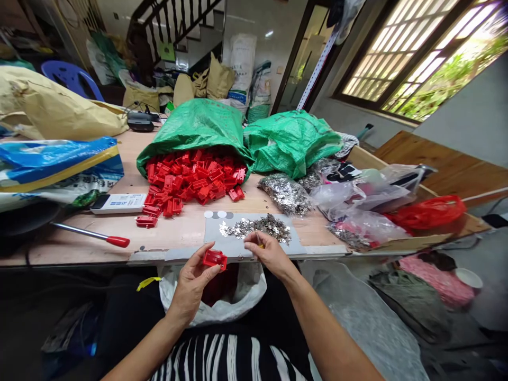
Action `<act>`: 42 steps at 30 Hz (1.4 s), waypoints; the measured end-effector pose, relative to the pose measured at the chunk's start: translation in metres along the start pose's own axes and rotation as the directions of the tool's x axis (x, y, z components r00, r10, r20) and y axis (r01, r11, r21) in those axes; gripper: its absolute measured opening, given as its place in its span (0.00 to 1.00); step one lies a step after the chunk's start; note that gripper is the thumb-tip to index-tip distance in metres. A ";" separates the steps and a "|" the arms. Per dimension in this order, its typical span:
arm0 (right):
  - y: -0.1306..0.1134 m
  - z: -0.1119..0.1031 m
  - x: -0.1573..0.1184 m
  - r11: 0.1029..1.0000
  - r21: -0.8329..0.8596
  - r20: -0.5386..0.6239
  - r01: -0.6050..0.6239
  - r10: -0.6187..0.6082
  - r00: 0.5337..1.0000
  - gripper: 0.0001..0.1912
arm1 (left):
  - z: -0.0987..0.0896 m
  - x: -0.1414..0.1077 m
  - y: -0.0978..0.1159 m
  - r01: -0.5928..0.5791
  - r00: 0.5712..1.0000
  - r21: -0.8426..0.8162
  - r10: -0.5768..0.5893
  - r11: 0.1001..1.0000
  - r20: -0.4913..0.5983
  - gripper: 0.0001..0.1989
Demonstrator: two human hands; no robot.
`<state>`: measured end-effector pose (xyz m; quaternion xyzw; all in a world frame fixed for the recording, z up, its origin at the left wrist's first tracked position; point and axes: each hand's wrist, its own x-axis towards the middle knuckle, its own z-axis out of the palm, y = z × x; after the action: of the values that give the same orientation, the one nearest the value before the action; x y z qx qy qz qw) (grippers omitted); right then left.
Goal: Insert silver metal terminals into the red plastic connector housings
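Nearest my view, the open white bag (250, 304) gapes below the hands, so a red plastic part (215, 259) let go by accident could drop into it. The left hand (188, 288) has that part between thumb and curled fingers, above the bag's mouth; a loose grip could let it twist. The right hand (273, 256) has its fingertips drawn close together at the table's edge; something yellowish shows there, but I can't tell whether it's held. Just beyond, metal pieces (273, 227) lie loose on a grey sheet (214, 235), and a brushing wrist could sweep some off. Farther back, red parts (198, 180) spill from a green bag (198, 119); a knock might make the heap slide.
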<state>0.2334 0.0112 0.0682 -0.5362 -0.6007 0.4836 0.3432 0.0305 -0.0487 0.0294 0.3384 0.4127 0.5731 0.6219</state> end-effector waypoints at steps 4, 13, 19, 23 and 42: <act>-0.011 0.021 -0.019 0.966 0.233 0.219 -0.115 0.063 0.974 0.15 | 0.002 0.000 0.002 -0.032 0.999 0.121 0.029 0.992 0.026 0.27; -0.003 0.036 -0.027 0.936 0.316 0.223 -0.158 0.089 0.971 0.19 | 0.004 -0.008 0.010 -0.167 0.984 0.362 0.129 0.917 0.127 0.22; -0.008 0.033 -0.032 0.941 0.306 0.202 -0.143 0.083 0.976 0.19 | 0.006 -0.007 0.009 -0.175 0.982 0.380 0.136 0.908 0.128 0.22; -0.006 0.034 -0.032 0.938 0.319 0.187 -0.136 0.079 0.979 0.19 | 0.009 -0.009 0.010 -0.234 0.969 0.395 0.179 0.889 0.172 0.19; 0.002 0.032 -0.034 0.965 0.256 0.211 -0.052 -0.003 0.978 0.16 | 0.006 -0.001 0.001 0.042 0.995 0.093 -0.049 0.995 0.082 0.28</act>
<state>0.2111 -0.0290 0.0601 -0.4401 -0.5580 0.6163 0.3393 0.0353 -0.0489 0.0334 0.3809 0.4193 0.5246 0.6356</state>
